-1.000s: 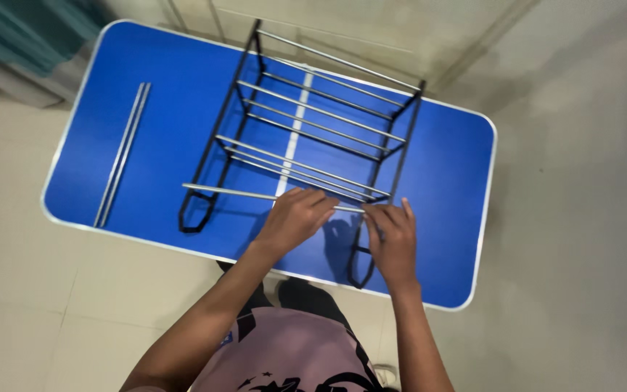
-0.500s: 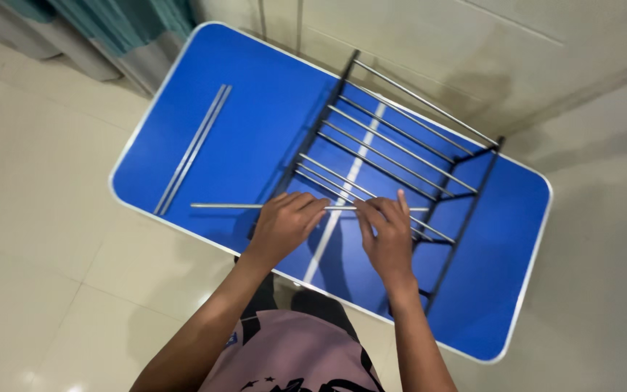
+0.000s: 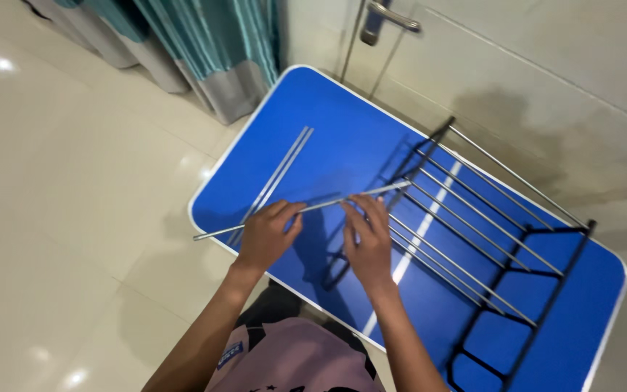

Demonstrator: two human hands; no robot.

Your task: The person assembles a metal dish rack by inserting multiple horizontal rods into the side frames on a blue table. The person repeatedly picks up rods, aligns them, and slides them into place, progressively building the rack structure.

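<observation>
The pale tiled floor (image 3: 59,218) took up the left of the view, with a teal curtain (image 3: 205,43) hanging at the top and a light door with a metal handle (image 3: 390,16) beside it. A blue tabletop (image 3: 335,123) with a white rim ran slantwise from the upper middle down to the lower right corner.

On its right half lay a black metal rack frame (image 3: 546,250) with end pieces at either side, and a row of thin silver rods (image 3: 473,232) stretched across it from one end piece to the other. A white stripe on the tabletop showed between those rods.

On the left part of the tabletop, well apart from the rack, two loose silver rods (image 3: 277,178) lay side by side, touching or nearly so, their near ends close to the tabletop's edge.

A single long silver rod (image 3: 321,206) was held above the near edge of the tabletop, almost level, its left end jutting past the rim over the floor and its right end reaching the rack's near end piece.

The left hand (image 3: 266,236) was curled around this rod, fingers closed over it. The right hand (image 3: 368,239) pinched the same rod with its fingertips, the fingers held straight and close together.
</observation>
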